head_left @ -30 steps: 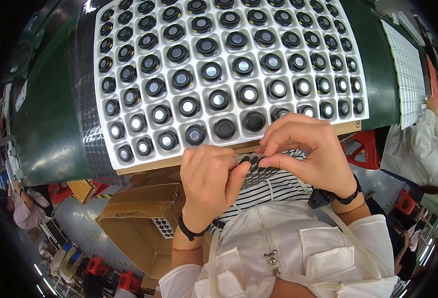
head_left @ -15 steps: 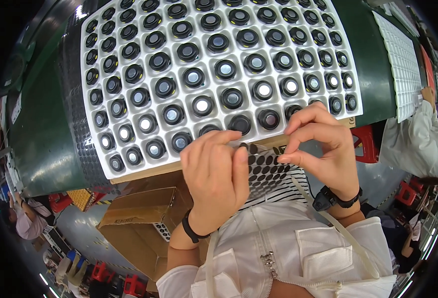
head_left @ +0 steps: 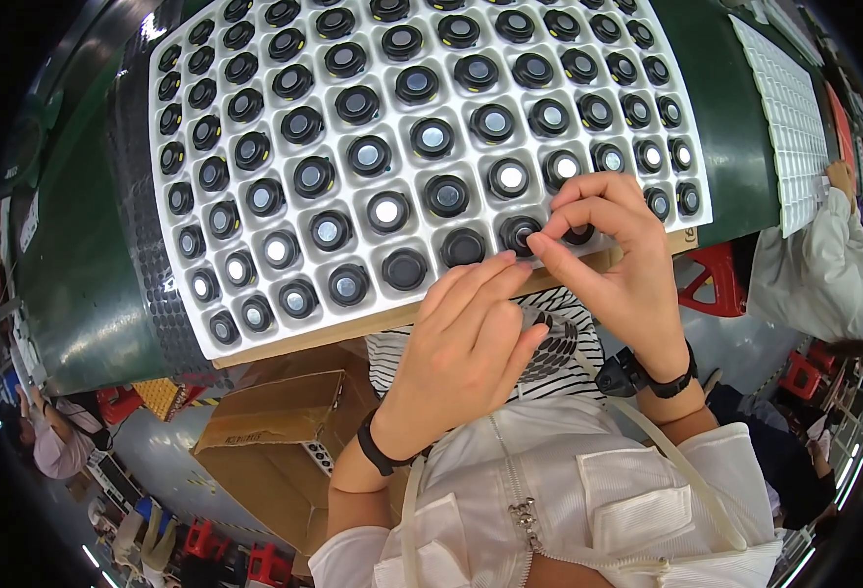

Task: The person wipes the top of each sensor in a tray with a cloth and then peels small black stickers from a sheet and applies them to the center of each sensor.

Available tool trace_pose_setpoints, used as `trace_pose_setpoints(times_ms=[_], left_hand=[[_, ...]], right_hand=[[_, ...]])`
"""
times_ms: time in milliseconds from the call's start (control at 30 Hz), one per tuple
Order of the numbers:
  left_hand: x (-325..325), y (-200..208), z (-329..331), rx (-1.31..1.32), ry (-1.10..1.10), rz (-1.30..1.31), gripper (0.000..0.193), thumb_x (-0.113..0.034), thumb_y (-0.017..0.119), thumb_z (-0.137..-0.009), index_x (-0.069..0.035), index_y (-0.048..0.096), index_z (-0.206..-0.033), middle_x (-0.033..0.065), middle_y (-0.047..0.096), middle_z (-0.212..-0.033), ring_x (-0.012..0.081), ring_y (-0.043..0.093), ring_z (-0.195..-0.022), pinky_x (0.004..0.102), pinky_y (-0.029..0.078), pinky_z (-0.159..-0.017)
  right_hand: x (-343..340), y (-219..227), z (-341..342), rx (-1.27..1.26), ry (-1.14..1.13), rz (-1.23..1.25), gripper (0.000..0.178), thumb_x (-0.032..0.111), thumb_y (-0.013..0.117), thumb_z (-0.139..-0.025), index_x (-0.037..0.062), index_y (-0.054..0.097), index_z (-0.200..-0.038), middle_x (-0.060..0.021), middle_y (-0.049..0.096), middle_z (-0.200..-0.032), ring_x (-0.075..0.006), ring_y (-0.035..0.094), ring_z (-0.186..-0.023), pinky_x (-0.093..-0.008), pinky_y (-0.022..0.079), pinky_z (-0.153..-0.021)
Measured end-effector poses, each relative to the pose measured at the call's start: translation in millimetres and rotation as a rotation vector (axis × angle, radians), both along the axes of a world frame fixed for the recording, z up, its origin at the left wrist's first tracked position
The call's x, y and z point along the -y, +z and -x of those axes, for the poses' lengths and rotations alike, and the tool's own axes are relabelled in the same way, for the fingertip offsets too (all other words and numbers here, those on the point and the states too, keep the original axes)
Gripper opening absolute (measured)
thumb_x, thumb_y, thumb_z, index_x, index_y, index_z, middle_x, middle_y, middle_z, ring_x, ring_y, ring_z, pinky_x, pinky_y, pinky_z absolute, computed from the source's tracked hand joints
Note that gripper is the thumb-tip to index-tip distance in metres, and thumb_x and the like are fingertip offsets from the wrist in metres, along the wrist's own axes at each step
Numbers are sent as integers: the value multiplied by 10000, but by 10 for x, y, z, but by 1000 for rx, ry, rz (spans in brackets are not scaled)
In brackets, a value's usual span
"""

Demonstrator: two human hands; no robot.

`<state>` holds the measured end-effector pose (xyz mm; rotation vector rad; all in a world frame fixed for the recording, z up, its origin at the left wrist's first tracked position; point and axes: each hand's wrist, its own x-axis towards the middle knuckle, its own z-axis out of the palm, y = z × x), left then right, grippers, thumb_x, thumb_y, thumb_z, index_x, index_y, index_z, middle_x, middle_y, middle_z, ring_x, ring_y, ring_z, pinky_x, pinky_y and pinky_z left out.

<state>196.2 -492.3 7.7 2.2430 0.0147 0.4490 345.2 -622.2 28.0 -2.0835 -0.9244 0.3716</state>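
Looking down, we see two bare hands at the near edge of a white compartment tray [head_left: 378, 300], which lies on a green table [head_left: 79, 284] and holds rows of round black parts [head_left: 417, 84], one to a compartment; many of the parts show pale, shiny centres, while two dark-topped parts [head_left: 404, 269] sit side by side in the nearest row, just ahead of the left hand.

The left hand [head_left: 461, 353] is grasping a clear sheet with black dots [head_left: 552, 361], which hangs below the tray's edge, partly hidden behind the thumb; its fingers stretch forward to the tray's near edge. The right hand [head_left: 613, 260] is curled over the near row, thumb and forefinger tips drawn close together above a black part [head_left: 521, 235] in its compartment; we cannot tell whether anything small is pinched between them, nor whether they touch the part.

We see a black band [head_left: 378, 446] around the left wrist, and a bulky black device [head_left: 620, 372] at the right one; below the tray, to the left, stands an open cardboard box [head_left: 275, 418]; to the right we find a second white tray [head_left: 789, 127], a red stool [head_left: 718, 281] and another person in a pale top [head_left: 814, 279].
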Motion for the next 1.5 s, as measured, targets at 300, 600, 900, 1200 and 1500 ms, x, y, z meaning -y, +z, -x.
trace_pose_setpoints(times_ms=[300, 600, 900, 1200, 1500], left_hand=[[-66, 9, 2, -11, -29, 33, 199, -111, 719, -890, 19, 569, -888, 198, 658, -1174, 367, 638, -1144, 481, 488, -964], [-130, 31, 89, 13, 134, 61, 164, -162, 673, -938, -24, 594, -900, 119, 695, -1005, 286, 676, -930, 406, 461, -813], [-35, 109, 43, -1, 137, -12, 140, -119, 687, -918, -29, 588, -876, 98, 651, -896, 269, 607, -777, 401, 398, -710], [5, 173, -46, -209, 378, 56, 140, -94, 666, -935, 9, 579, -896, 171, 644, -991, 341, 609, -896, 466, 439, -741], [-76, 12, -262, -79, 118, 85, 246, -157, 547, -1030, 26, 551, -866, 225, 633, -1286, 423, 577, -1245, 516, 426, -1068]], right_hand=[[-27, -28, -6, 156, 30, 38, 169, 59, 833, -759, 31, 722, -883, -59, 651, -1009, -203, 587, -939, -324, 461, -857], [131, 300, -22, -349, 312, -92, 272, 63, 861, -754, 6, 709, -972, -105, 668, -1061, -175, 655, -939, -275, 498, -814], [130, 279, -52, -592, 227, -70, 218, 41, 860, -751, -8, 714, -904, -110, 697, -1023, -219, 692, -894, -322, 536, -810], [32, 358, -284, -311, 345, -85, 166, 81, 840, -777, 8, 710, -852, -90, 700, -989, -197, 653, -942, -305, 497, -829], [-314, 79, -380, -47, 78, -13, 118, 57, 787, -795, 26, 707, -876, -67, 680, -1056, -162, 607, -918, -290, 473, -787]])
